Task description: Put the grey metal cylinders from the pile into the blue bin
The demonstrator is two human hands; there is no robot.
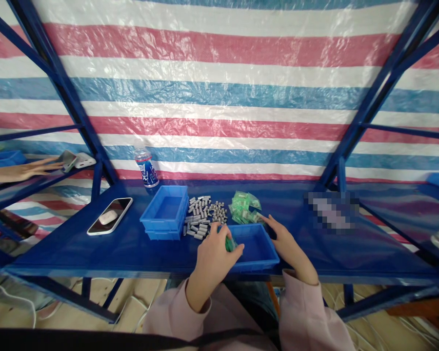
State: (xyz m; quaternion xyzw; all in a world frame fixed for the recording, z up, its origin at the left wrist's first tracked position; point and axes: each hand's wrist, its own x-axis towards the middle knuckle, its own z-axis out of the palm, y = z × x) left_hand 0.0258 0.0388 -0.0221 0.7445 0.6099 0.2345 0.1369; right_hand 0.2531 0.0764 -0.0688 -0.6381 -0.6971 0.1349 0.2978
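Observation:
My left hand [216,251] is closed around a small green plastic packet [229,243], at the left side of a shallow blue tray [258,267]. Its fingers hide part of the packet. At the tray's right back corner, my right hand [286,240] has its fingers stretched out and apart, with no object visible in it. Just behind the tray lies a pile of green clear-wrapped packets [242,204], close to my right fingertips. Many small metal cylinders [199,212] are spread on the table to the left, some partly behind my left hand.
Stacked blue bins [163,229] stand left of the metal cylinders. Further left, a phone [117,214] lies under a white earbud case [108,217]. A water bottle [146,168] stands at the back. Another person's hand [32,168] shows at far left. Blue frame posts flank the table [142,258].

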